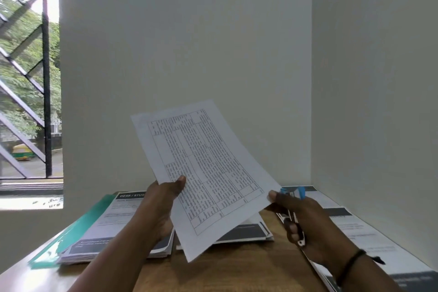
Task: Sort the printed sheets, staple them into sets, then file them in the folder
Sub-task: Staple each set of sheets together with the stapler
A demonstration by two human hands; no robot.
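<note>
A printed sheet (pixel 203 170) with a table of small text is held up above the wooden desk (pixel 227 270), tilted. My left hand (pixel 161 206) grips its lower left edge, thumb on top. My right hand (pixel 301 218) pinches the sheet's right corner with the thumb while also holding a blue and black stapler (pixel 295 206) in its fingers. A green folder (pixel 78 227) lies at the desk's left under a stack of printed sheets (pixel 111 227). Another stack (pixel 248 232) lies mid-desk, partly hidden by the held sheet.
More printed sheets (pixel 369 239) lie along the desk's right side by the wall. The walls meet in a corner behind the desk. A barred window (pixel 28 83) stands to the left.
</note>
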